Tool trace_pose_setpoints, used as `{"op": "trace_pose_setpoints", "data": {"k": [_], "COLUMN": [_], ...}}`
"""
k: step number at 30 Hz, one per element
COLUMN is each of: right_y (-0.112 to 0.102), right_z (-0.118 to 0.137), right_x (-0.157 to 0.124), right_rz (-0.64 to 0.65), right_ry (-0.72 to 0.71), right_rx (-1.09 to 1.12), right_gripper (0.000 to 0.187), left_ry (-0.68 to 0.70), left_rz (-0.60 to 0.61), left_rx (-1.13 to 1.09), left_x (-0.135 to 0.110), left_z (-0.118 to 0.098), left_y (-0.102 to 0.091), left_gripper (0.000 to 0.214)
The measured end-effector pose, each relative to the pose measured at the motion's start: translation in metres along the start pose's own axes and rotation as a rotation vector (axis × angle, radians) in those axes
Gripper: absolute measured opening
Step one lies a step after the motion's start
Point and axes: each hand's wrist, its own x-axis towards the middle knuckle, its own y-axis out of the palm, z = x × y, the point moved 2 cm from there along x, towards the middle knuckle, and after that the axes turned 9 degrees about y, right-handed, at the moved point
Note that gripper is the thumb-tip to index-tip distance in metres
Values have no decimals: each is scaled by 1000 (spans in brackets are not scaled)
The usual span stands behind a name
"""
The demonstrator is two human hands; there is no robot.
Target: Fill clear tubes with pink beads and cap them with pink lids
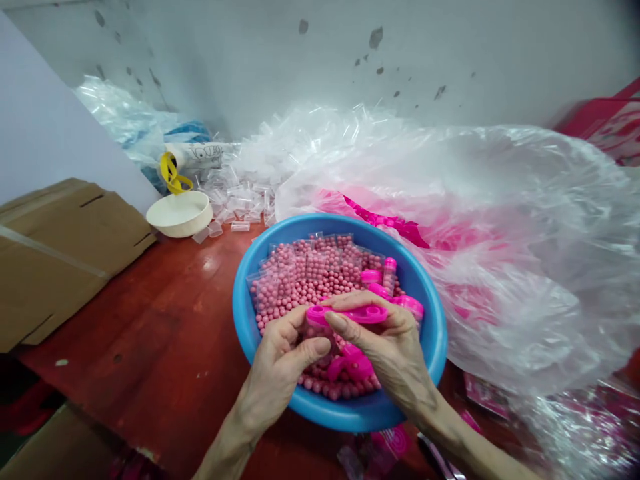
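Both hands are over a blue basin [240,287] that holds loose pink beads [315,291] and clear tubes full of beads. My right hand [395,347] pinches a bright pink plastic cap piece [363,315], long with rounded ends and a ring-shaped hole, between thumb and fingers. My left hand [285,350] is closed at the left end of that piece, around what looks like a clear bead-filled tube [320,337], partly hidden by the fingers. Below the hands lies another pink plastic piece [353,363] on the beads. Pink-capped tubes [389,273] rest at the basin's right side.
A white round dish [180,215] and a yellow tape roll [173,175] sit at the back left, beside piled clear tubes [245,193]. A large clear plastic bag [500,200] with pink pieces covers the right. Cardboard [65,247] stands at the left on the red table [165,333].
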Motion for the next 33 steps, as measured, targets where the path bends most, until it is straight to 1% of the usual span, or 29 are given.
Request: {"op": "trace_pose_setpoints", "data": {"k": [3, 7, 12, 15, 17, 19, 22, 24, 27, 30, 33], "right_y": [-4, -12, -16, -16, -17, -19, -22, -22, -21, -20, -23], "right_z": [-1, 10, 26, 27, 27, 28, 32, 34, 32, 23, 12], "right_x": [-4, -11, -20, -23, -22, -18, -13, -12, -16, -25, -26], "right_rz": [-10, 60, 122, 157, 196, 229, 238, 232, 181, 102, 111], "right_ry": [-212, -487, -694, -819, -835, -756, -607, -575, -652, -817, -899], "right_rx": [-116, -372, -683, -770, -768, -729, -677, -696, -804, -958, -1013], "right_gripper": [12, 22, 29, 33, 35, 35, 31, 27, 25, 26, 33], "left_ry": [-1, -60, -160, -197, -213, -214, -220, -236, -255, -258, -245], "left_rz": [13, 16, 42, 36, 31, 33, 53, 54, 44, 64, 76], "left_rx": [-42, -126, -160, -185, -207, -229, -229, -196, -154, -170, -170], "left_x": [-3, -3, -2, -1, 0, 2, 3, 4, 5, 6, 6], "left_z": [0, -1, -3, -5, -6, -6, -5, -4, -3, -4, -4], "left_y": [-2, -5, -3, 0, 1, 2, 1, 0, -1, 0, 1], "left_gripper": [17, 20, 25, 25, 25, 24, 24, 25, 26, 26, 26]}}
